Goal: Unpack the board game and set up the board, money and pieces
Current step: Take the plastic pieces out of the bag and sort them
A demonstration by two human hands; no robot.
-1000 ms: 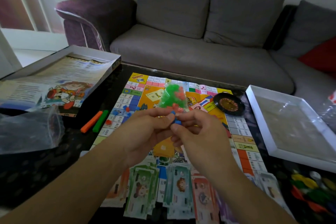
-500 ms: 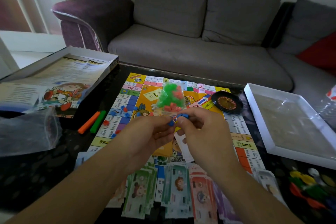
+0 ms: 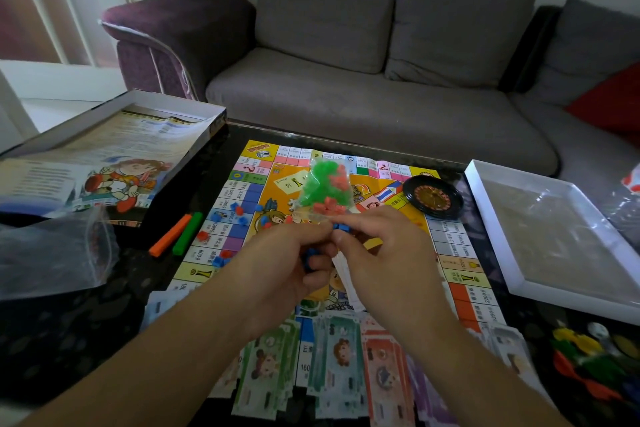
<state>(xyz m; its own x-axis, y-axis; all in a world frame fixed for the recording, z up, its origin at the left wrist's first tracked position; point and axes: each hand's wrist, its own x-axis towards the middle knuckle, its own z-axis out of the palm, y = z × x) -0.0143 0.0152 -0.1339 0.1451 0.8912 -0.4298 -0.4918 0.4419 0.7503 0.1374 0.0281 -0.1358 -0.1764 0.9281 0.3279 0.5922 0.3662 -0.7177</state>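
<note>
Hands, 2 (image 3: 277, 274) (image 3: 388, 260), pinching 1 bag (image 3: 323, 189), 2 sticks (image 3: 180, 234) beside board (image 3: 460, 263)

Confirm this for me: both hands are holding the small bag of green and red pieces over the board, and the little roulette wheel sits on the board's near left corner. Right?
Not quite. The head view shows the roulette wheel at the board's far right corner, not the near left. The rest holds: the left hand and right hand both hold the bag of green and red pieces over the board.
</note>
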